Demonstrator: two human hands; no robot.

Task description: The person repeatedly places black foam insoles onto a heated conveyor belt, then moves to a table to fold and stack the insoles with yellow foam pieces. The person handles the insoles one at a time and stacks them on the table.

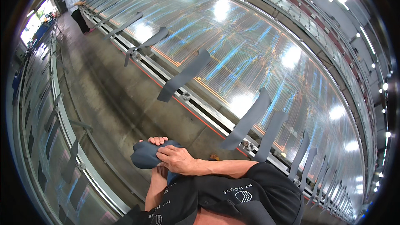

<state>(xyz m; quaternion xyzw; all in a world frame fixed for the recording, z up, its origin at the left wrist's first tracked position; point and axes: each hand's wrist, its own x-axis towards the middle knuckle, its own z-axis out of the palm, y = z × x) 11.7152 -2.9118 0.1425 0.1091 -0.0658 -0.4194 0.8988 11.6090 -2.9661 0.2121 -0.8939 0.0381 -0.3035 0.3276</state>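
A dark blue-grey bundle of cloth-like pieces (143, 158), folded or stacked, is held before my body. My left hand (158, 141) supports it from beneath and behind, its fingertips curling over the far edge. Across the top lies my right hand (178, 159), its bent fingers pressing on the bundle. The palm side of the left hand is hidden. Beyond my hands, a grey strip (185, 76) and another grey strip (248, 121) hang over the near edge of a long shiny table (233, 41).
More grey strips (271, 135) line the table's edge in both directions. A metal rail (200, 107) with a red line runs along it. At left stands a second long table (89, 183) with dark pieces. A person (75, 6) stands far along the concrete aisle (108, 83).
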